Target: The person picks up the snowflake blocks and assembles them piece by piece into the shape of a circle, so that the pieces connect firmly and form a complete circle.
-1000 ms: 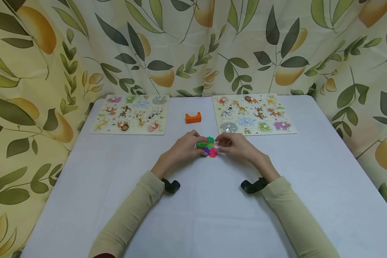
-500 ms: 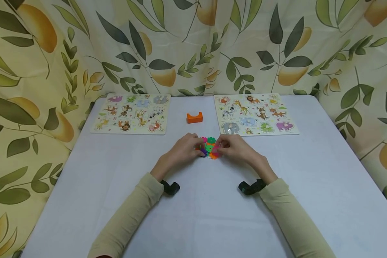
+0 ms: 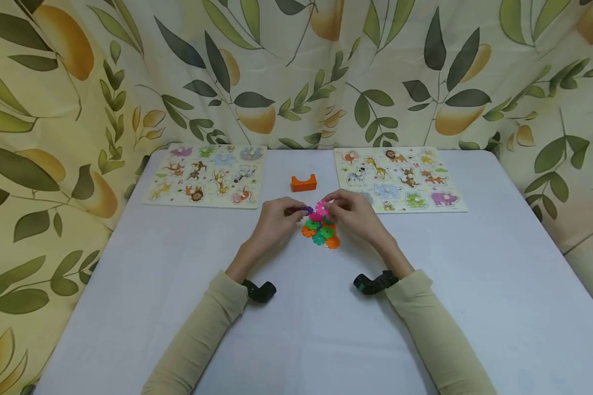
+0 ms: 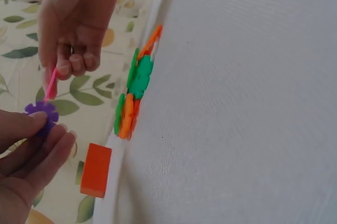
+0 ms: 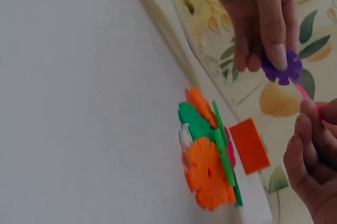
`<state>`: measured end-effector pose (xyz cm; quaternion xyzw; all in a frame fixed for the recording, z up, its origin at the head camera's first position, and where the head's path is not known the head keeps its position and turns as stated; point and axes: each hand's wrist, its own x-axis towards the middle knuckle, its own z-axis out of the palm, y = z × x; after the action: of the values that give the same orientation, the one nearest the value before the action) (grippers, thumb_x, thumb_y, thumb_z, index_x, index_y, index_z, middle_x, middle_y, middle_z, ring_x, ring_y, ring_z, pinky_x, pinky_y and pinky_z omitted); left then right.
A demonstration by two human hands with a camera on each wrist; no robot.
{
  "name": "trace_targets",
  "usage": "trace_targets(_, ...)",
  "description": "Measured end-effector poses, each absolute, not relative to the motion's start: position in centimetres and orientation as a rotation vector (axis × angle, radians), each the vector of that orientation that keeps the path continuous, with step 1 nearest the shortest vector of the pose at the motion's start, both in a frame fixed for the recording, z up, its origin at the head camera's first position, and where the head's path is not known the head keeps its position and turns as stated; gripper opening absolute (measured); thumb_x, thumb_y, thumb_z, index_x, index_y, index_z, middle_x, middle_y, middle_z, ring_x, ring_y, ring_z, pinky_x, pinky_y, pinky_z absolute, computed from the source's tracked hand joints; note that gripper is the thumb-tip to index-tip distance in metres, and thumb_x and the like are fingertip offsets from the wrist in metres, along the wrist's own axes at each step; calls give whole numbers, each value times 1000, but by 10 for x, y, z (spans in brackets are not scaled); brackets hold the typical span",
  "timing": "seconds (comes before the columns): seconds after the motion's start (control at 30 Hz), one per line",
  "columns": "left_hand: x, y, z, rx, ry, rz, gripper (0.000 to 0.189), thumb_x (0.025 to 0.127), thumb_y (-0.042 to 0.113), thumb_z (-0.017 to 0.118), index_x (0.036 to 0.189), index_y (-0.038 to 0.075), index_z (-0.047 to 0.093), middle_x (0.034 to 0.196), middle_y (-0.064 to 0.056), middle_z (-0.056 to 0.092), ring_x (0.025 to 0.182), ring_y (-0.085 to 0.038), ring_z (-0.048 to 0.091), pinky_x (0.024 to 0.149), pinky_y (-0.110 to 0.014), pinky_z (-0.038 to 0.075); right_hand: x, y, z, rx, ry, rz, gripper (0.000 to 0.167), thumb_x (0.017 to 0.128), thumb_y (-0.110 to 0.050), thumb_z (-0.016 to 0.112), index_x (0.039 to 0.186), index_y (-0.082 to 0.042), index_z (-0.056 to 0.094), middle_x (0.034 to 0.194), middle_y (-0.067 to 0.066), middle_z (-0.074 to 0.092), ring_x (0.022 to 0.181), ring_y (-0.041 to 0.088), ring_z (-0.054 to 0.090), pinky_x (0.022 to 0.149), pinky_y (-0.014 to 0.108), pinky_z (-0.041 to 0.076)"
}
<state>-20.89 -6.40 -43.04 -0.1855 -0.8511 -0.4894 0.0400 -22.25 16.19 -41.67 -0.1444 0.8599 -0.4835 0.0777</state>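
Observation:
Above a small heap of colourful snowflake discs (image 3: 320, 236) my two hands are close together. My left hand (image 3: 275, 220) pinches a purple snowflake disc (image 4: 48, 109) between thumb and fingers. My right hand (image 3: 356, 215) holds a pink snowflake disc (image 4: 51, 83) by its edge. The purple and pink discs meet at their rims, at an angle; whether their slots are locked I cannot tell. Below, green, teal and orange discs (image 5: 206, 171) lie overlapping on the white cloth, with another pink one near the heap's far side. Some discs are partly hidden under others.
An orange block (image 3: 303, 184) with a curved notch stands beyond the heap. Two animal puzzle boards lie at the far edge, the left board (image 3: 205, 176) and the right board (image 3: 400, 180). A patterned curtain (image 3: 296, 71) hangs behind the white-covered table (image 3: 296, 340).
Both hands have risen from the heap and moved slightly away from me, now carrying the purple and pink discs together. More of the heap shows. The head view has shifted a little.

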Motion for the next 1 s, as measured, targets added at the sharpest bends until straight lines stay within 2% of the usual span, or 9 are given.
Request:
trace_targets(0.17, -208, -62, -430, -476, -2483, -1649, 13, 94, 3, 74, 106, -1, 77, 99, -12, 78, 86, -21, 74, 82, -25, 61, -223, 155, -416, -363, 2506, -1621, 23, 104, -20, 62, 120, -5, 69, 87, 17, 74, 79, 29, 68, 77, 37, 57)
trace_targets(0.23, -207, -62, -429, -464, -2434, -1700, 13, 94, 3, 74, 105, -2, 77, 98, -13, 78, 85, -21, 75, 81, -25, 61, -225, 155, -420, -373, 2490, -1661, 23, 103, -20, 61, 119, -5, 69, 84, 13, 74, 76, 24, 67, 74, 33, 57)
trace_targets(0.4, -207, -62, -427, -462, -2385, -1726, 13, 94, 3, 74, 105, -2, 77, 97, -13, 78, 84, -21, 76, 81, -25, 61, -227, 154, -418, -344, 2384, -1771, 25, 103, -17, 60, 120, -1, 69, 81, 8, 73, 78, 24, 67, 76, 27, 57)
trace_targets(0.67, -206, -62, -425, -470, -2403, -1716, 13, 94, 4, 75, 104, -2, 79, 96, -11, 78, 84, -19, 76, 82, -24, 61, -228, 153, -419, -340, 2303, -1805, 26, 103, -19, 63, 119, 0, 70, 82, 6, 75, 77, 25, 67, 79, 26, 58)
trace_targets(0.93, -205, -60, -427, -487, -2357, -1703, 10, 91, 2, 77, 98, -3, 81, 88, -12, 78, 75, -19, 76, 70, -23, 61, -228, 150, -419, -350, 2305, -1796, 23, 103, -14, 63, 118, 1, 72, 98, 27, 74, 76, 25, 68, 76, 31, 59)
trace_targets(1.0, -204, -59, -427, -490, -2353, -1718, 10, 91, 2, 77, 98, -3, 81, 88, -12, 78, 75, -19, 76, 69, -23, 60, -227, 150, -419, -348, 2318, -1781, 23, 103, -13, 62, 118, 1, 72, 100, 28, 74, 75, 23, 67, 75, 30, 59)
